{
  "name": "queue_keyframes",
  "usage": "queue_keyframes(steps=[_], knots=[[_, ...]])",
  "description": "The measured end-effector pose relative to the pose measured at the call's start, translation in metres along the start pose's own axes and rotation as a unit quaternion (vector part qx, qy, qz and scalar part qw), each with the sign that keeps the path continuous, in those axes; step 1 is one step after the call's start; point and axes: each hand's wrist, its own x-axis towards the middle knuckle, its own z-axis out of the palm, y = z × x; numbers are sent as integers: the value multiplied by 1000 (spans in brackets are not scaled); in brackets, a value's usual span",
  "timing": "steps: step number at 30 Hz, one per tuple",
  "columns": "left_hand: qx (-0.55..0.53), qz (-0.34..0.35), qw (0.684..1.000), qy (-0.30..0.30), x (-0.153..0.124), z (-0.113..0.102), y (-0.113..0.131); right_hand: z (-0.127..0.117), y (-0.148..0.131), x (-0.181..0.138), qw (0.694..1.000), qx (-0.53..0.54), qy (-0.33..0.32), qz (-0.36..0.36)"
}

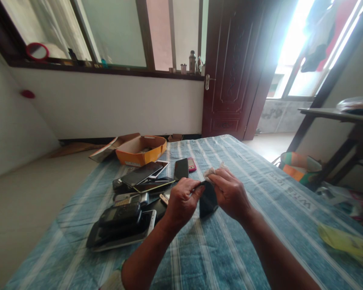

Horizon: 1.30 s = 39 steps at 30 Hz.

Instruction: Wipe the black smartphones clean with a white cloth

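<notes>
Between my hands is a black smartphone (208,201), tilted on edge above the striped cloth. My left hand (183,200) is closed on its upper left edge, thumb and fingers pinching it. My right hand (230,192) is closed on a crumpled white tissue (209,173), which touches the phone's top edge. Just beyond lie another dark phone (181,169) and a pink phone (192,164). To the left of my left hand is a pile of several old phones (121,215), some black, some white-edged. My right hand's fingertips are partly hidden by the tissue.
A blue striped cloth (236,257) covers the surface. An open orange cardboard box (143,155) stands at the far left edge. Yellow plastic (345,241) lies at the right. Beyond are a dark red door (236,76) and a side table (335,114).
</notes>
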Motion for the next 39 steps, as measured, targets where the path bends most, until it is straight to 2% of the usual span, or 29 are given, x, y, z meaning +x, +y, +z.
queue_keyframes(steps=[3,9,20,23,27,35,39], knots=[[0,-8,1000,-4,-1,0,1,3,-4,-1,1000,-24,20,-4],[18,-11,1000,1,1,-3,4,15,-13,-3,997,-33,37,-67],[12,-13,1000,-7,-1,-2,2,14,6,-6,992,-75,98,-1],[15,-10,1000,-7,0,-2,4,16,-1,-6,992,-69,106,-24],[17,-13,1000,-3,0,-3,5,22,-12,-6,993,-53,78,-65],[17,-10,1000,-9,0,-2,4,17,7,-7,991,-75,110,-9],[8,-11,1000,-4,0,-2,5,18,3,-7,991,-73,116,-8]])
